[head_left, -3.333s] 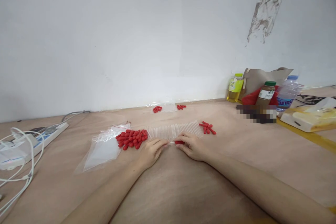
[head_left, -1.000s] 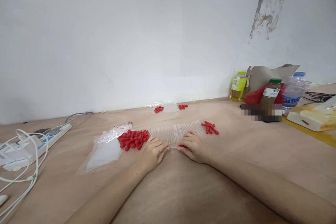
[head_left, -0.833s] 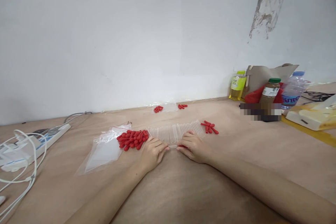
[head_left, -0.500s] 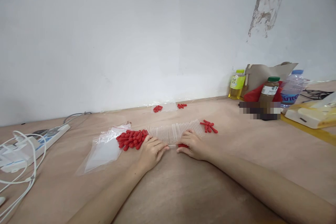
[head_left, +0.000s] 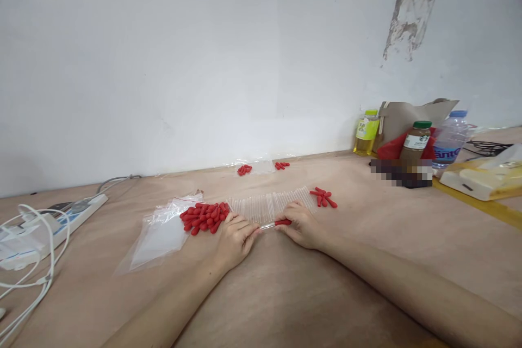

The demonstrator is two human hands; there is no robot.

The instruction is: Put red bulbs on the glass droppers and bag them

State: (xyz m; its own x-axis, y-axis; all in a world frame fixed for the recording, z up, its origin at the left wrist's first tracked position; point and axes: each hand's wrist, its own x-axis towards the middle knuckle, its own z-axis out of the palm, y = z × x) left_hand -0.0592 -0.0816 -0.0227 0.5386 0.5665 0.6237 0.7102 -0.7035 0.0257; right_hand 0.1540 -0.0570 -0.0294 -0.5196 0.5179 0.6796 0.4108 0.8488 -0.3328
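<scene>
A thin clear glass tube is pinched at its left end by my left hand, fingers closed. My right hand is closed around a red rubber bulb, which meets the tube's right end. How far the tube goes into the bulb I cannot tell. Just beyond both hands lies a row of clear glass tubes, side by side. A heap of red rubber bulbs is left of the row, touching my left hand's side of it. Several red bulbs lie at the row's right end.
Clear plastic bags lie left of the heap. Near the wall is another bag with red bulbs by it. A power strip with white cables occupies the left. Bottles and a grey bag stand back right.
My right thumb and fingers have shifted slightly, so more of the red bulb shows against the tube's end. My left hand stays nearly in place on the tube.
</scene>
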